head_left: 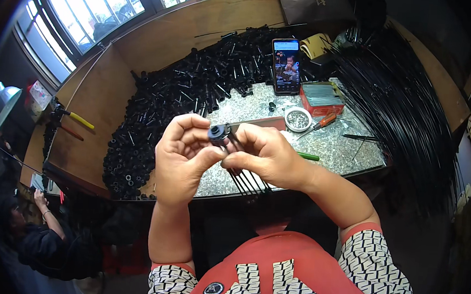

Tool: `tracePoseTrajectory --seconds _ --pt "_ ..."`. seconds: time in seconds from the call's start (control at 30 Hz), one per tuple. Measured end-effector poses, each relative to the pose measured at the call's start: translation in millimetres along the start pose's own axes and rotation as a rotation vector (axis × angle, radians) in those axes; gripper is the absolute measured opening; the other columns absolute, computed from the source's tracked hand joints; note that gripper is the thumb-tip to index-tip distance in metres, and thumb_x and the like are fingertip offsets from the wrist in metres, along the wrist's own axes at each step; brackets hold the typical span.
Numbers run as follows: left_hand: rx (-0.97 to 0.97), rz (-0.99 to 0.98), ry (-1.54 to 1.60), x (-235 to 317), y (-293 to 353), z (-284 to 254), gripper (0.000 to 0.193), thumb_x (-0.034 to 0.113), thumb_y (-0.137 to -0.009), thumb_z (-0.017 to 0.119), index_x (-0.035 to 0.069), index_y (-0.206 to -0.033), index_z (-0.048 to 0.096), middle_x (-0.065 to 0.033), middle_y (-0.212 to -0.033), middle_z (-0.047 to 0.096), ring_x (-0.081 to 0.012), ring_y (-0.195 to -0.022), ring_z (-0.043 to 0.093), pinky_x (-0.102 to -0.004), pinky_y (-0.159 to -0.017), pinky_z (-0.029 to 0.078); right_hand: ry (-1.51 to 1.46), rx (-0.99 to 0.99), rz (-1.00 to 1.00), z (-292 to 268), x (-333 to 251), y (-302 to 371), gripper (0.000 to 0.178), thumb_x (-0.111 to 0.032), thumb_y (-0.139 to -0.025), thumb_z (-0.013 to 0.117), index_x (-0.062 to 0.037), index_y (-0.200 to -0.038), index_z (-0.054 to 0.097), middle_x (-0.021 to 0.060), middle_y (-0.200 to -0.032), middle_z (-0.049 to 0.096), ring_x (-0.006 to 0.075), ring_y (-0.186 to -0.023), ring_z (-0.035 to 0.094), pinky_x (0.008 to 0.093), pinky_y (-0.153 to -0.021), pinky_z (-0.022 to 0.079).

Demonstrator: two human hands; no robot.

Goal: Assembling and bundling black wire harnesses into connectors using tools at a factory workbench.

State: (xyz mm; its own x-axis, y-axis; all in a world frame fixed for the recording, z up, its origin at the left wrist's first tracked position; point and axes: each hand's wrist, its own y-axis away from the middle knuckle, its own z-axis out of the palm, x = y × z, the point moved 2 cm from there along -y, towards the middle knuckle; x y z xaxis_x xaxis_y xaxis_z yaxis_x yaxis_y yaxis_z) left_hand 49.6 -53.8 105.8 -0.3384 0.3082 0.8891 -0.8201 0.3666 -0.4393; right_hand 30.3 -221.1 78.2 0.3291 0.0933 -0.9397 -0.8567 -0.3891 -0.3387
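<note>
Over the front of the worktop, my left hand [180, 157] closes its thumb and fingers on a black round part [218, 135] with a hole in its end. My right hand [273, 156] meets it from the other side, thumb and forefinger pinched against the same part. Several thin black rods [250, 184] stick out below my right hand toward the table's front edge. Whether those rods are gripped in that hand or lie on the table behind it, I cannot tell. My fingers cover much of the round part.
Black tubular parts [197, 70] are heaped along the left and back. A propped phone [287, 68], a red box [321, 103], a white dish [298, 119] and an orange-handled screwdriver [324, 121] stand behind my right hand. Long black rods [408, 99] spread rightward. Another person [49, 238] works lower left.
</note>
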Motion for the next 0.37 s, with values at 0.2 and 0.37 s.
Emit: tracePoseTrajectory --seconds 0.2,0.37 --pt "0.123 0.084 -0.498 -2 4 2 0.03 -0.001 -0.078 0.071 -0.004 -0.106 0.062 -0.0073 -0.085 0.068 -0.0098 -0.078 0.064 -0.0219 -0.068 0.051 0.52 0.129 -0.288 6 -3 3 0.018 -0.013 -0.085 0.066 0.0005 -0.084 0.054 0.009 -0.071 0.06 0.0157 -0.063 0.059 0.0289 -0.054 0.043" --pt "0.048 0.077 -0.509 7 8 2 0.027 0.001 -0.079 0.07 -0.004 -0.105 0.065 -0.009 -0.084 0.069 -0.013 -0.078 0.065 -0.0252 -0.073 0.052 0.165 0.035 -0.173 7 14 3 0.021 -0.017 -0.088 0.062 0.0001 -0.081 0.051 0.0134 -0.07 0.059 0.0219 -0.062 0.058 0.0338 -0.055 0.042"
